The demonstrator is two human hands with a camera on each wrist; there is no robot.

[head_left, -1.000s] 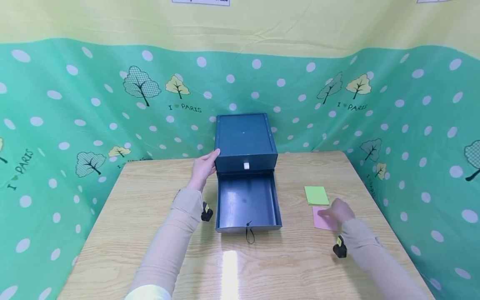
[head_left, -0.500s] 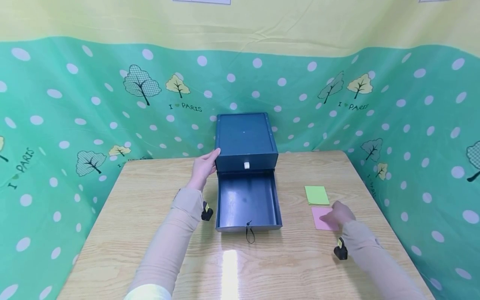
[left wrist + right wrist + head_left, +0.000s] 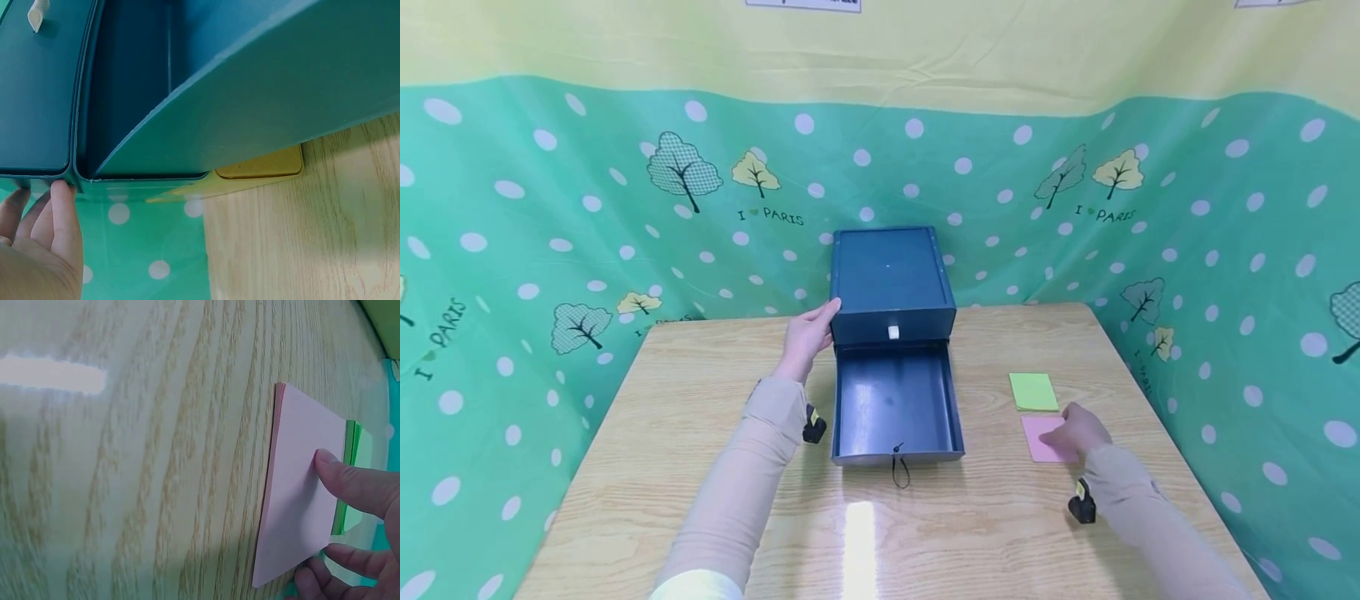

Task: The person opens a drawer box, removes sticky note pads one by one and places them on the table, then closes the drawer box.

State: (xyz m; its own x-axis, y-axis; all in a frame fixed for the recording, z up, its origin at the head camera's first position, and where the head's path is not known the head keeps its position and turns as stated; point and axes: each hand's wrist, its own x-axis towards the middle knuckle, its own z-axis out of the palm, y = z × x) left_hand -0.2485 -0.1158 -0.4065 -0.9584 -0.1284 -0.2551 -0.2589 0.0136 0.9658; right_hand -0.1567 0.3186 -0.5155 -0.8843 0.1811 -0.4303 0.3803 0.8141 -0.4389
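A dark blue drawer unit (image 3: 891, 267) stands at the back of the table, its upper drawer closed with a white knob (image 3: 892, 332). Below it, the lower drawer (image 3: 891, 408) is pulled out, and nothing lies inside. My left hand (image 3: 806, 340) rests its fingertips against the unit's left side, near the front top corner; the left wrist view shows these fingers (image 3: 62, 215) fairly straight. On the right, my right hand (image 3: 1081, 429) holds a pad of pink sticky notes (image 3: 300, 481) by its edge, thumb on top and other fingers curled at the side. Their tips are partly hidden.
A pad of green sticky notes (image 3: 1033, 391) lies just behind the pink one. A black cord loop (image 3: 901, 471) hangs from the lower drawer's front. Polka-dot cloth (image 3: 760, 267) encloses the wooden table (image 3: 700, 500) at the back and sides.
The pink pad has shifted slightly toward me and left, widening its gap from the green pad; my right hand moved a little with it. My left hand and the drawer unit stay put.
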